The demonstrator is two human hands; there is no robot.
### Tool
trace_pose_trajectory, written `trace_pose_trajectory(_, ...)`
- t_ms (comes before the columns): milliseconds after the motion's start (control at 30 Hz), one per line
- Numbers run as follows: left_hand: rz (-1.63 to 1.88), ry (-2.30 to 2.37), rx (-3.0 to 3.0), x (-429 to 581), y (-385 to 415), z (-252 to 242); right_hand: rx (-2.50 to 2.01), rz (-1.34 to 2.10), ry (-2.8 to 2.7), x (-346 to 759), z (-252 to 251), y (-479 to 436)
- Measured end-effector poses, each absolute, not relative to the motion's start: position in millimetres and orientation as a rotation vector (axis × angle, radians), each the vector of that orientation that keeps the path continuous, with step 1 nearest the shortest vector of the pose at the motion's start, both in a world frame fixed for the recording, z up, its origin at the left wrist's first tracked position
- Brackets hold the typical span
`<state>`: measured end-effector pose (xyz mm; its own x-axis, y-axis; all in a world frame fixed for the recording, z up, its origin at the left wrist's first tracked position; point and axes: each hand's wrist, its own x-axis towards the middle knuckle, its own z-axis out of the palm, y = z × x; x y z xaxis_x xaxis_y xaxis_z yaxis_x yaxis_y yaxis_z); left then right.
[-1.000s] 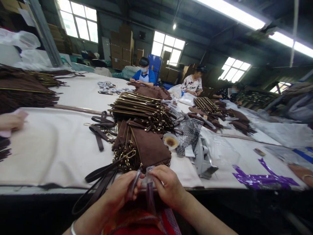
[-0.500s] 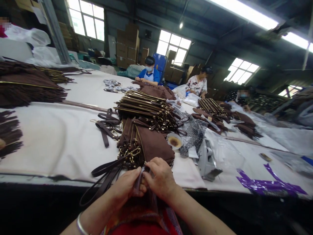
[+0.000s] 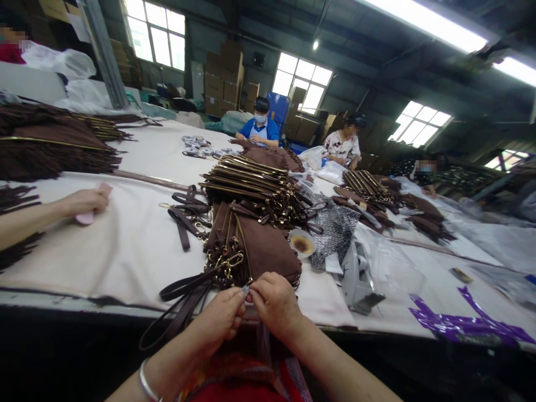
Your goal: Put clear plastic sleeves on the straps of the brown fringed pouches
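At the table's front edge, my left hand [image 3: 221, 315] and my right hand [image 3: 277, 304] meet with fingertips pinched together. Between them shows a small piece of clear plastic [image 3: 245, 290], closed in both pinches; finer detail there is hidden by my fingers. Just beyond my fingertips lies a brown pouch [image 3: 268, 245] with a gold zipper, on top of several like it. Gold clasps [image 3: 234, 261] hang at its left side, and a dark wrist strap [image 3: 184, 286] droops over the edge beside my left hand.
A taller stack of pouches [image 3: 247, 176] stands behind. To the right are a bowl [image 3: 302, 243] with brownish contents, a tape dispenser [image 3: 360, 279] and purple plastic [image 3: 464, 321]. From the left reaches another person's hand [image 3: 90, 202] holding something pink. Other people sit across the table.
My hands have drawn closer at the fingertips, and less of the plastic shows between them. The other person's hand has come in from the left with a pink item. The view has shifted slightly.
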<state>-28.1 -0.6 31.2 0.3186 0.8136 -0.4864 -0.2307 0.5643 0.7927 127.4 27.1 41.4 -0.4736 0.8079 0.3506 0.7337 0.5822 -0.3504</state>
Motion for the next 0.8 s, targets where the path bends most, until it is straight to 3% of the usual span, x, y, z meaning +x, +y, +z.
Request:
trace_pose_trajectory(400,0.740,1.030,0.795,-27.5,-9.5,30.2,-1.162,0.361,-2.271,129.0,45.0,23.2)
trace_pose_trajectory(800,0.590,1.296,1.390,-85.6,-62.1,22.8,-1.111,0.614,-1.984,127.8,21.3,-25.6)
